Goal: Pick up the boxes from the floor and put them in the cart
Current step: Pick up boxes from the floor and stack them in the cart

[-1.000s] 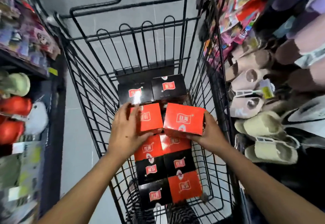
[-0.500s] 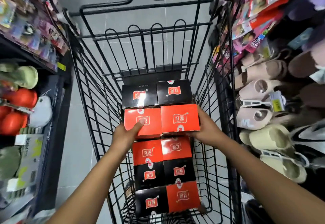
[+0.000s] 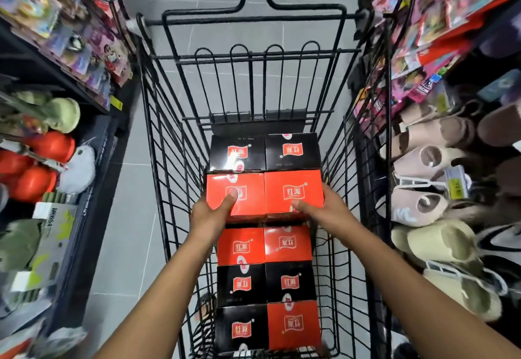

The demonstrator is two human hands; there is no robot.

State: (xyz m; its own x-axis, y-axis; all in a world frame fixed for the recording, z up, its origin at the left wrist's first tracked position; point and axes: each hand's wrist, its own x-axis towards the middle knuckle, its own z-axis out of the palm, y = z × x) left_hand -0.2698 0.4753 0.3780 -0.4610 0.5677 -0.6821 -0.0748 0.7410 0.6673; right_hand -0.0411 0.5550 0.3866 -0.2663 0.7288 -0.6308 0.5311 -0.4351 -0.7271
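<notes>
Left hand (image 3: 210, 217) and right hand (image 3: 327, 212) still grip the red boxes (image 3: 293, 182), now set against the black boxes (image 3: 296, 161).

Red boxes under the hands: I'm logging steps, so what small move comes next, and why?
Probably loosen each grip and lift both hands out: the left hand and right hand hold the red boxes level, flush against the black boxes.

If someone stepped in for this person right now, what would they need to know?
Left hand grips the left red box; right hand grips the right red box.
Both boxes are side by side inside the cart, up against two black boxes at the far end.
Done: six more boxes lie lower down, nearer the person.
Left: let go of both. No floor boxes are in view, so check.
</notes>
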